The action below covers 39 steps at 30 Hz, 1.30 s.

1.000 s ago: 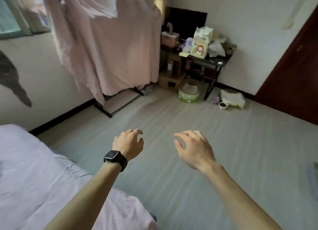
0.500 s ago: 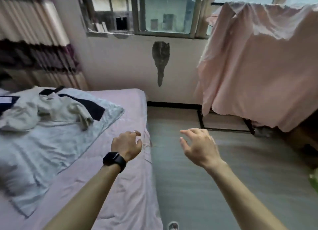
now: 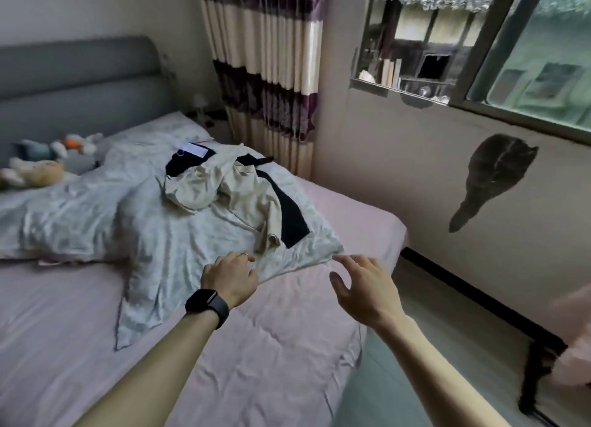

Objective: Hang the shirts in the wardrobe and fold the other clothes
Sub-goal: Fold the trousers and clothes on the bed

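Head view: the crumpled clothes (image 3: 230,190) lie unfolded in a heap on the far half of the bed (image 3: 271,362) — nothing folded or hung is visible, so the task appears barely begun. Left hand (image 3: 228,279) and right hand (image 3: 364,286) hover over the bed's near side, fingers relaxed, holding nothing.

A home bedroom: a bed (image 3: 256,346) with padded headboard (image 3: 80,71), soft toys (image 3: 41,164), striped curtain (image 3: 265,59), window (image 3: 479,43).
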Tool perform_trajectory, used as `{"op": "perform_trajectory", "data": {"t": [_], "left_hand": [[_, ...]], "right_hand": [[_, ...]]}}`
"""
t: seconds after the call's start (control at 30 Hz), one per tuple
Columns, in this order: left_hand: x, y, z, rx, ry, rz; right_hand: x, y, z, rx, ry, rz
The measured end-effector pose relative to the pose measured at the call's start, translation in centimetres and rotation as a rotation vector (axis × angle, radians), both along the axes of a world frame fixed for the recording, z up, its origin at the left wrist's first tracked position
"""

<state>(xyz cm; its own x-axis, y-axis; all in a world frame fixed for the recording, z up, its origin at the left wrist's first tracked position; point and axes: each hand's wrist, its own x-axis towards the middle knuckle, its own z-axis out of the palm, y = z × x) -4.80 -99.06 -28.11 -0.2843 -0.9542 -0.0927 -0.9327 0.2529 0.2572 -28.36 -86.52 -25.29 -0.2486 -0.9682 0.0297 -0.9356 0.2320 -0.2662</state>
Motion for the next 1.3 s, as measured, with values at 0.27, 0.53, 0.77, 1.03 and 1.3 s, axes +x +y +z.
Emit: {"op": "perform_trajectory", "data": {"t": [0.27, 0.53, 0.77, 1.03, 1.3], "left_hand": [[-7.4, -13.0, -7.0, 0.104, -0.076, 0.145], [-16.6, -27.9, -20.7, 0.278, -0.071, 0.312], [-19.7, -36.6, -33.8, 0.227, -0.033, 0.462], [-18.5, -33.7, -39.8, 0.25, -0.024, 0.539], [-14.1, -21.2, -34.9, 0.553, 0.101, 0.605]], "right_hand": [[-9.3, -18.4, -9.9, 0.119, -0.002, 0.206], [-15.9, -36.5, -25.8, 0.265, -0.04, 0.335], [-16.7, -44.1, -43.0, 0.431, 0.037, 0.387], [-16.6, -46.3, -49.8, 0.473, 0.105, 0.391], [-13.4, -47.8, -41.7, 0.82, -0.023, 0.235]]}}
